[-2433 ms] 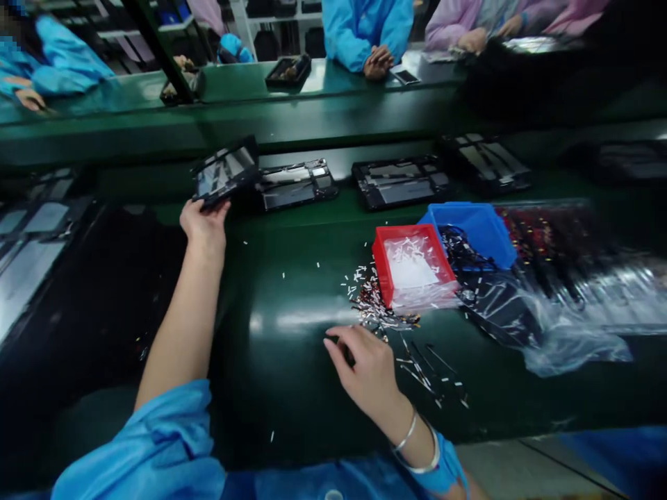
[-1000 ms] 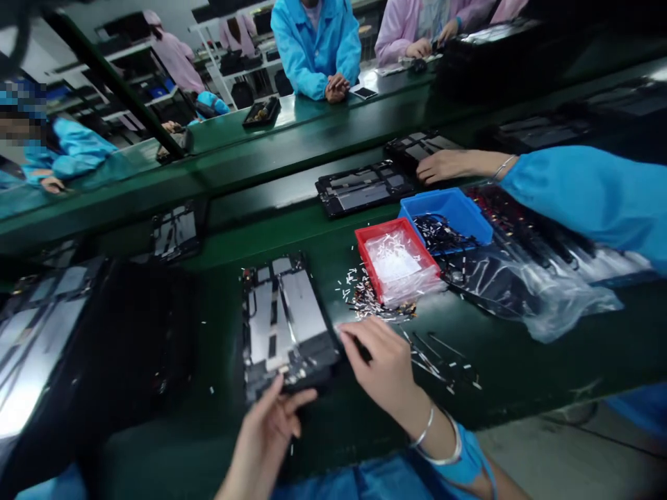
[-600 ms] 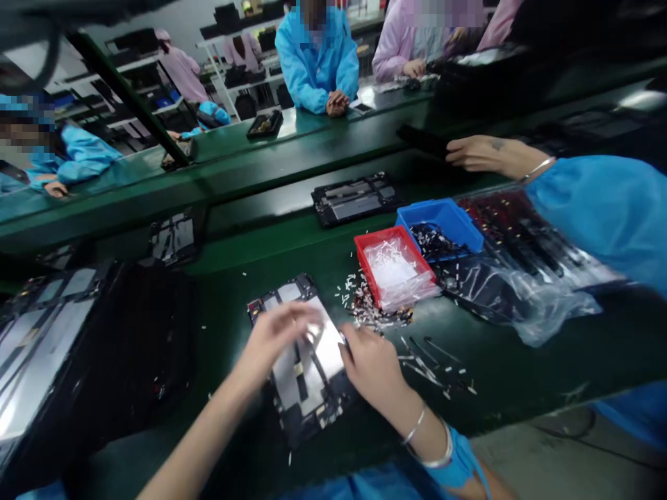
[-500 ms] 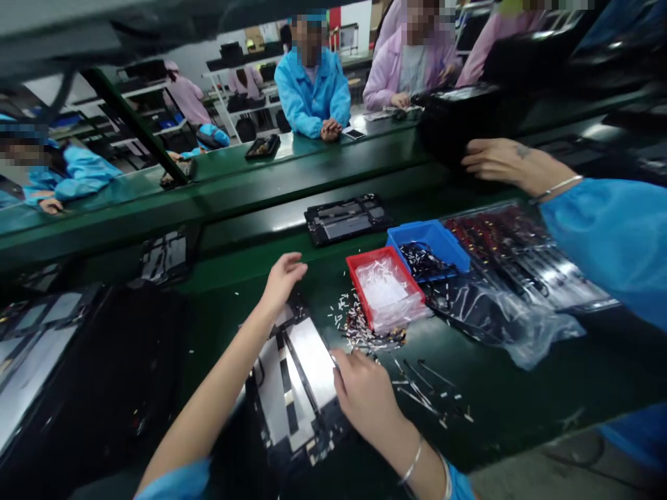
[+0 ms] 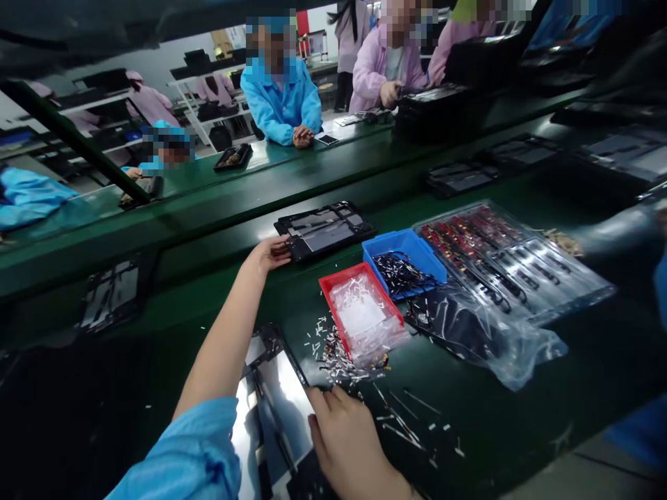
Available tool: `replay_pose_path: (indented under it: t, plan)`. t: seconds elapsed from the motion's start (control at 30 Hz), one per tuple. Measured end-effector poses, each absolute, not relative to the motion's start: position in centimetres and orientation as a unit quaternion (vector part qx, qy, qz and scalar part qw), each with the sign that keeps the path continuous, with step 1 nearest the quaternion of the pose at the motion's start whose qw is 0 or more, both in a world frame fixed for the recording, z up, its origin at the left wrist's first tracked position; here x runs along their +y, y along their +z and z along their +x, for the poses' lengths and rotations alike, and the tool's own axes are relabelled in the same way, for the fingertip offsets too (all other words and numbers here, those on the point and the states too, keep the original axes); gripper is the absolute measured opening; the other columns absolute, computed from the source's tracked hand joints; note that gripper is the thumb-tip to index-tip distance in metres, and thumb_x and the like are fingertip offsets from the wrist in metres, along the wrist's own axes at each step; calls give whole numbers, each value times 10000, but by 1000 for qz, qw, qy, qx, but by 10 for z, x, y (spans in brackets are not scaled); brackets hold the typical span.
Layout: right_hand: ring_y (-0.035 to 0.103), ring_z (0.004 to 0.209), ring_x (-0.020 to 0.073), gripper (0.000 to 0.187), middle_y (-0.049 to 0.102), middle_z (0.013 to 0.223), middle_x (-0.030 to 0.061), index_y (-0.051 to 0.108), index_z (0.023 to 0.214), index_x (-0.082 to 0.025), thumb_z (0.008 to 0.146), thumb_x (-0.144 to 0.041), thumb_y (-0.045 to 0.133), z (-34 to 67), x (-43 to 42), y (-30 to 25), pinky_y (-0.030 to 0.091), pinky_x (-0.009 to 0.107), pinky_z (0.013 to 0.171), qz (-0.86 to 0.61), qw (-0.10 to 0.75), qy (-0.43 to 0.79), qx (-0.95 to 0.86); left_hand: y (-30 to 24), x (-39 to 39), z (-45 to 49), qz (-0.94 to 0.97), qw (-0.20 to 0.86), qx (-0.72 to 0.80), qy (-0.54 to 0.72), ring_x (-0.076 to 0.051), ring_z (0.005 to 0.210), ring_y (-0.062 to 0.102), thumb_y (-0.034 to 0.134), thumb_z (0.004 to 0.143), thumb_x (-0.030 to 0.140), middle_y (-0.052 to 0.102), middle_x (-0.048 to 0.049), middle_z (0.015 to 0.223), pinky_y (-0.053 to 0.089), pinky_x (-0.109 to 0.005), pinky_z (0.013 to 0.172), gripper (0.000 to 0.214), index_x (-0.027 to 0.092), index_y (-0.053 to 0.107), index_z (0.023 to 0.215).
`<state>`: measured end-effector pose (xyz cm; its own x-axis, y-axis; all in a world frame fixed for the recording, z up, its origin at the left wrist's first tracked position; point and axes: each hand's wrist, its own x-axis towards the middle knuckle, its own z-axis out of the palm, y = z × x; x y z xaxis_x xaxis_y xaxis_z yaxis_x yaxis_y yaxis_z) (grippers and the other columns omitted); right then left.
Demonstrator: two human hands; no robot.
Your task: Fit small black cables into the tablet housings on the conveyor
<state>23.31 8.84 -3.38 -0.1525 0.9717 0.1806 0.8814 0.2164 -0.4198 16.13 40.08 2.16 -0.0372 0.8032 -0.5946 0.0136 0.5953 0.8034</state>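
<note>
While the L hand has bent fingers at the L edge of the far unit (can't tell if it's gripping), the R hand is curled at the R edge of the near unit; can't tell if it's pinching anything. Near unit's on the green bench, partly cut off at bottom. Far R of it: pile of loose strips, then red bin w/ white bits, blue bin w/ dark pcs, & clear bag to R.

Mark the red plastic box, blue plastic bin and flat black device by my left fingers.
Red plastic box [image 5: 338, 323], head view: left wall.
Blue plastic bin [image 5: 420, 253], head view: inner wall.
Flat black device [image 5: 330, 238], head view: grey panel.
</note>
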Motion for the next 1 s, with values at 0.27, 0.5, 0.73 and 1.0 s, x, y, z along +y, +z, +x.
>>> replay_pose_path:
  t: [0.27, 0.5, 0.73, 1.0]
  plan:
    - [649, 748, 229, 190, 699, 763, 34, 627, 877, -208, 772, -66, 558, 238, 91, -25, 417, 305, 577, -629, 180, 155, -741, 42, 351, 146, 276, 645, 579, 415, -171, 912, 612, 558, 915, 331, 601, -85, 1100, 549, -352, 775, 292, 142, 572, 1136]
    - [654, 791, 211, 353, 716, 899, 77, 587, 1200, -170, 873, -269, 500, 242, 92, -21, 495, 330, 679, -594, 428, 277, -622, 72, 193, 58, 265, 552, 550, 568, -103, 602, 599, 710, 611, 81, 632, 5, 688, 509, -186, 570, 176, 122, 615, 753]
    - [686, 915, 227, 582, 721, 1077, 70, 583, 1214, -203, 748, -542, 659, 215, 96, -8, 559, 336, 735, -482, 543, 607, -324, 9, 14, 76, 164, 528, 545, 631, -227, 1038, 657, 827, 578, 227, 711, -43, 1051, 541, -264, 858, 547, 234, 633, 1089]
    - [656, 1058, 274, 535, 709, 1141, 81, 662, 1074, -191, 633, -481, 746, 222, 121, 8, 510, 399, 915, -505, 436, 612, -424, -25, -2, 18, 246, 409, 538, 695, -277, 1301, 466, 636, 794, 421, 543, -83, 1364, 412, -378, 1067, 517, 245, 564, 1275]
